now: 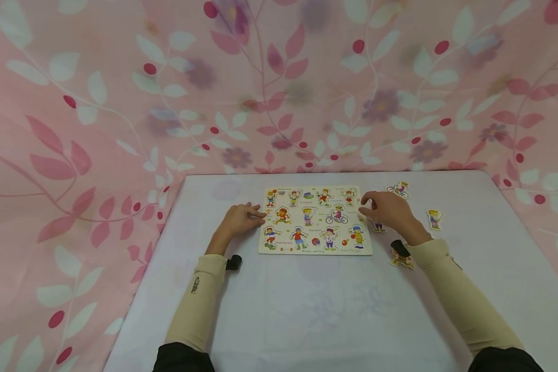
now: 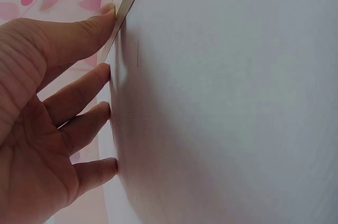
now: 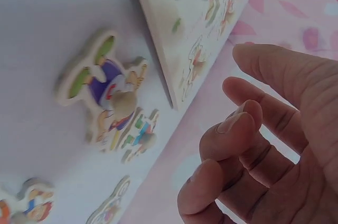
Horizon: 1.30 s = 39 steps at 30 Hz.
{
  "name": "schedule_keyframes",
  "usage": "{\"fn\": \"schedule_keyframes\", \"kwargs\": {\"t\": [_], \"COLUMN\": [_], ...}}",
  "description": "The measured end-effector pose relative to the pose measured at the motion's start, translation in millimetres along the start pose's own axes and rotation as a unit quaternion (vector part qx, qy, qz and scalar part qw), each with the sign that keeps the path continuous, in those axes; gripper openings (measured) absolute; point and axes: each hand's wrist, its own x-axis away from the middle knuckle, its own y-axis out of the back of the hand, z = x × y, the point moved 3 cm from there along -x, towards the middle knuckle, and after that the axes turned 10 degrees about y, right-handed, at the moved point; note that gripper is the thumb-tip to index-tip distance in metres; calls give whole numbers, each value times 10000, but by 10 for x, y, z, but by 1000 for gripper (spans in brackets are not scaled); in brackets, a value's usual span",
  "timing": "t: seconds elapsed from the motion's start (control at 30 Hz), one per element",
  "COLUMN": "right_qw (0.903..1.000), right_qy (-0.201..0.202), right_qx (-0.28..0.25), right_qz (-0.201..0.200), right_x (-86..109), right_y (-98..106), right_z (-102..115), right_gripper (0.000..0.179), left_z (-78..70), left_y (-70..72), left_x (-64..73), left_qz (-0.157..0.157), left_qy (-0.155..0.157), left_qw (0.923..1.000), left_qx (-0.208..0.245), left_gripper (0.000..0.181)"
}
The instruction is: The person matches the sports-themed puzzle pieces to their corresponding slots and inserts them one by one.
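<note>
A wooden puzzle board with pictures of children at sports lies flat on the table. My left hand is at its left edge; in the left wrist view the thumb touches the board's edge and the other fingertips rest on the table. Near the board's upper right corner hovers my right hand, fingers loosely bent, with nothing visible between them. Below it lies a knobbed baseball-player piece, partly covered by the hand in the head view. Beside that piece is a smaller-looking figure piece.
To the board's right lie more loose pieces: a cyclist, a figure with a stick and a runner partly under the right wrist's black camera. A white cloth covers the table. Behind it hangs a pink floral curtain.
</note>
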Motion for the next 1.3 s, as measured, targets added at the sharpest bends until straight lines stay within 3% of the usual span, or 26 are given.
{"fn": "schedule_keyframes", "kwargs": {"t": [0.27,1.03,1.3], "right_qw": [10000,9979,9971], "right_qy": [21,-246,-168], "right_qx": [-12,11,161], "right_qz": [-26,607,723], "right_x": [227,873,1046], "right_y": [-7,43,21], "right_z": [8,-102,-194], "right_gripper": [24,30,31], "left_z": [6,18,8], "left_y": [7,10,5], "left_x": [7,-11,-18], "left_qz": [-5,10,-14], "left_qy": [50,-15,-98], "left_qw": [10000,10000,9999], "left_qx": [7,-59,30], "left_gripper": [25,27,25]}}
